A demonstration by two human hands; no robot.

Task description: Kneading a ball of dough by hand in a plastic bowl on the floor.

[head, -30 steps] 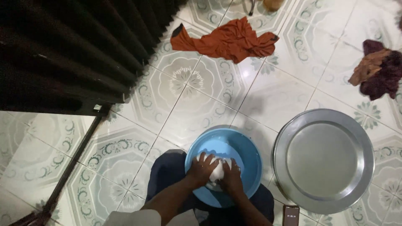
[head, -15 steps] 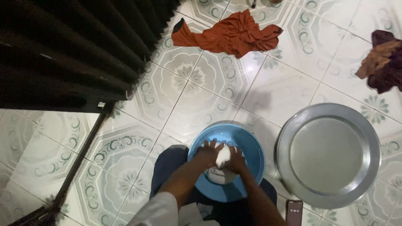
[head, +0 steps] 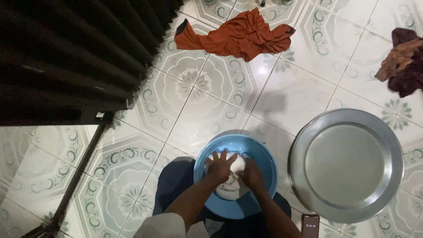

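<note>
Both hands were down in the blue basin [head: 260, 154], pressed onto a white cloth [head: 232, 184]. The left hand [head: 219, 166] lay spread, fingers apart, flat on the cloth; the right hand [head: 251, 174] was curled over its other side, closed down on it, though how tight I could not tell. The cloth looked soft, soaked and limp, probably heavier than dry and slippery if there was soap; bunching it from both sides, as the hands sat, seemed the sensible hold. The basin looked like light plastic that could slide on the tiled floor [head: 291, 94].

Water in the basin was hard to make out. Fingertips of the right hand were hidden under the cloth. Beside the basin stood a big round metal tray [head: 348, 165]; farther off lay an orange cloth [head: 238, 35] and a dark red cloth [head: 403, 61], cut off at the edge. A phone [head: 310, 224] was cropped at the bottom.
</note>
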